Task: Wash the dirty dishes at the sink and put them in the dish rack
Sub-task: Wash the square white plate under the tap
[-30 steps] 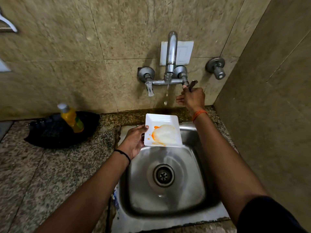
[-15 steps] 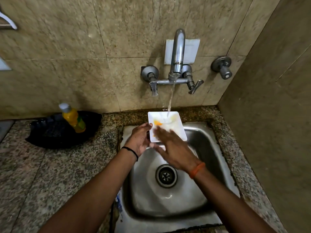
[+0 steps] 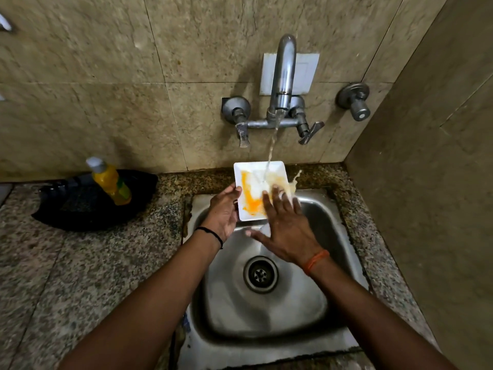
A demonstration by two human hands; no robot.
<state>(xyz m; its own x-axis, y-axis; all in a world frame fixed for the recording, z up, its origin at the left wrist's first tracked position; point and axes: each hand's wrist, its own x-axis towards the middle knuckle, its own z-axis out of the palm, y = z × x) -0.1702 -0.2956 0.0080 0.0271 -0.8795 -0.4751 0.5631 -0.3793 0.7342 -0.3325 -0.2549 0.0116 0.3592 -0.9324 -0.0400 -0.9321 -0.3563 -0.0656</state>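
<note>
head cam: my only view, worn on the person's head | faces forward and down over the sink [image 3: 344, 222] toward the tiled wall and faucet [image 3: 284, 76] | close in, both forearms enter from the bottom edge | wide-angle, countertop [image 3: 66, 263] at left, side wall at right | no second view to overlap

Beige tiled walls [image 3: 106, 76], granite counter [image 3: 66, 263]

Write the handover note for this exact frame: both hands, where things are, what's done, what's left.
Left hand: grips the white square plate by its left edge, over the sink.
Right hand: open, fingers rubbing the plate's face.
Tap running; stream hits the plate.
Soap bottle on the counter, left.
Done: rinsing begun.
Left: orange residue remains; finish washing, then rack it. No rack in view.
</note>
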